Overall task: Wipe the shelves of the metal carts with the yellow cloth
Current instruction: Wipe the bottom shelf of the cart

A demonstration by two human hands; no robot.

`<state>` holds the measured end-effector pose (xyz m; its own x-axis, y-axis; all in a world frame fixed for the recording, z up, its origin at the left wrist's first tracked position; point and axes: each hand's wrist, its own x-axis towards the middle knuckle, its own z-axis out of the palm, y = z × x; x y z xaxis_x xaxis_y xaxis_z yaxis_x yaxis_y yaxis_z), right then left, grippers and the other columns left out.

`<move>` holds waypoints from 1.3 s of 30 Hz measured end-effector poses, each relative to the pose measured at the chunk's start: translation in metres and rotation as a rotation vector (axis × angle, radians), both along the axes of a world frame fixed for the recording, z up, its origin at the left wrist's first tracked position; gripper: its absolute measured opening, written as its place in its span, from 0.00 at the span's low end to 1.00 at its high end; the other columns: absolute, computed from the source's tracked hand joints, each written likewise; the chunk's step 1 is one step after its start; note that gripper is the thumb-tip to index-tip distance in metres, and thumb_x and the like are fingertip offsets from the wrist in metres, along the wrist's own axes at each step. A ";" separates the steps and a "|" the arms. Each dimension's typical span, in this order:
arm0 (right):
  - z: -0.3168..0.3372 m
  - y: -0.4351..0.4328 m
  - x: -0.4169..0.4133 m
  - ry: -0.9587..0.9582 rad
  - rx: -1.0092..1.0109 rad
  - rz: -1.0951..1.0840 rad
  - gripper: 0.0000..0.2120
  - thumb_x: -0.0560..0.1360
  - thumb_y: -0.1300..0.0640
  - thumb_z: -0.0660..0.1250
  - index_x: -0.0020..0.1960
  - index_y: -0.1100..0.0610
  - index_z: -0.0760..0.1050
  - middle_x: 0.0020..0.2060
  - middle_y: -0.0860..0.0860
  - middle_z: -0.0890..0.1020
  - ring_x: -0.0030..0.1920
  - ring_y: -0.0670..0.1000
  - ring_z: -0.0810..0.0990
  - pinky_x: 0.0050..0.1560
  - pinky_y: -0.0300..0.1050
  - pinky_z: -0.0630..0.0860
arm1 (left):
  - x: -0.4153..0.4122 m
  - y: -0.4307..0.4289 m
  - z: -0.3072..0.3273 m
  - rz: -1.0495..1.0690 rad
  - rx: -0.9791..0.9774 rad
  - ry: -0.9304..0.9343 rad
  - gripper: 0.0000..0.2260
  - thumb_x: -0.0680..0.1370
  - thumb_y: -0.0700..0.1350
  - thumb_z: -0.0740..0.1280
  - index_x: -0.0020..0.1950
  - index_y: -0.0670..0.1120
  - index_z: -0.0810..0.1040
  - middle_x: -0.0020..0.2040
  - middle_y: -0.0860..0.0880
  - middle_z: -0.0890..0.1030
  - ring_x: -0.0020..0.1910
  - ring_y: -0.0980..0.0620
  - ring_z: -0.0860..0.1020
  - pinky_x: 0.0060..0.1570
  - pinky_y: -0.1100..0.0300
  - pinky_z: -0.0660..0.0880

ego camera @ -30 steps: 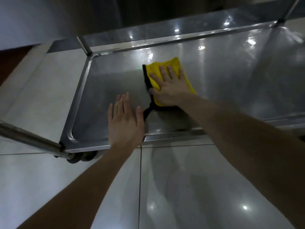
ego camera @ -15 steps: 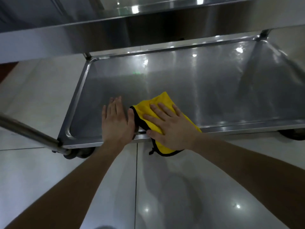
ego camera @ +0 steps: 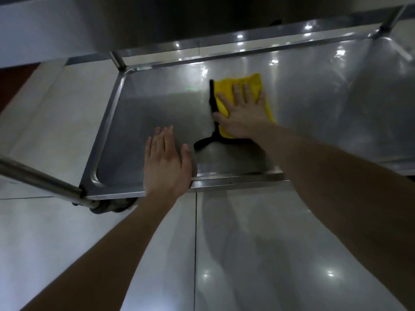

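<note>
My right hand [ego camera: 243, 117] lies flat on the yellow cloth [ego camera: 252, 80], fingers straight and a little spread, pressing it onto the bottom shelf [ego camera: 157, 113] of the metal cart. The cloth sits about midway between the shelf's near and far rims, toward the middle of what I can see of the tray. Yellow shows past my fingertips on the far side and along the right of my hand. A black edging [ego camera: 211, 97] runs down the cloth's left side and ends in a dark tail [ego camera: 202, 142] lying on the steel near my wrist; in this dim light I take it for a loop or a trailing corner, but I cannot be sure.

My left hand [ego camera: 166, 164] holds nothing. It rests palm down with its fingers straight and close together, its heel over the near rim [ego camera: 235, 178] and its fingers on the shelf, apart from the cloth and to its near left.

A round metal bar [ego camera: 40, 178] meets the cart's near left corner above a caster [ego camera: 107, 208]. An upper shelf [ego camera: 157, 19] overhangs the far side. Glossy pale floor tiles [ego camera: 247, 254] lie under my forearms.
</note>
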<state>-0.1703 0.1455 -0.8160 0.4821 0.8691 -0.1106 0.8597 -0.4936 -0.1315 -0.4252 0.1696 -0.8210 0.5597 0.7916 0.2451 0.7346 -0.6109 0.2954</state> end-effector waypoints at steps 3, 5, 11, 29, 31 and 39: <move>-0.007 -0.027 -0.050 -0.032 0.001 0.216 0.37 0.80 0.27 0.41 0.86 0.37 0.44 0.87 0.53 0.43 0.86 0.61 0.39 0.80 0.74 0.39 | -0.003 0.005 0.000 0.011 0.025 -0.010 0.29 0.88 0.53 0.51 0.85 0.39 0.62 0.82 0.39 0.69 0.86 0.42 0.60 0.86 0.44 0.53; -0.008 -0.053 -0.070 -0.028 0.011 0.281 0.39 0.77 0.26 0.35 0.86 0.36 0.44 0.87 0.52 0.43 0.86 0.59 0.40 0.80 0.73 0.40 | -0.004 0.006 0.000 0.009 0.030 -0.033 0.29 0.88 0.53 0.52 0.84 0.38 0.64 0.82 0.38 0.70 0.85 0.41 0.61 0.85 0.43 0.55; -0.003 -0.139 -0.032 -0.024 0.084 0.326 0.38 0.76 0.28 0.36 0.85 0.35 0.51 0.87 0.45 0.49 0.86 0.51 0.45 0.84 0.61 0.44 | -0.008 0.009 -0.006 0.001 0.053 -0.051 0.28 0.89 0.56 0.53 0.82 0.39 0.66 0.80 0.37 0.71 0.85 0.39 0.62 0.84 0.41 0.58; -0.011 -0.222 0.076 0.000 0.074 -0.109 0.40 0.75 0.24 0.40 0.85 0.35 0.45 0.87 0.46 0.43 0.86 0.51 0.40 0.82 0.69 0.38 | 0.180 -0.120 0.002 -0.158 0.157 0.018 0.26 0.88 0.52 0.57 0.80 0.37 0.71 0.83 0.35 0.67 0.85 0.36 0.62 0.84 0.40 0.55; -0.010 -0.224 0.080 0.022 0.105 -0.077 0.40 0.75 0.24 0.41 0.85 0.34 0.47 0.87 0.46 0.45 0.86 0.51 0.41 0.82 0.67 0.40 | 0.181 -0.119 -0.010 -0.124 0.157 0.021 0.28 0.87 0.52 0.56 0.81 0.35 0.70 0.83 0.33 0.67 0.85 0.35 0.61 0.84 0.39 0.53; -0.001 -0.296 0.187 0.038 0.084 0.004 0.33 0.83 0.31 0.55 0.85 0.34 0.49 0.87 0.42 0.47 0.86 0.48 0.43 0.84 0.59 0.43 | 0.179 -0.118 -0.010 -0.120 0.119 0.088 0.34 0.85 0.57 0.51 0.83 0.35 0.66 0.83 0.33 0.66 0.86 0.36 0.58 0.85 0.38 0.51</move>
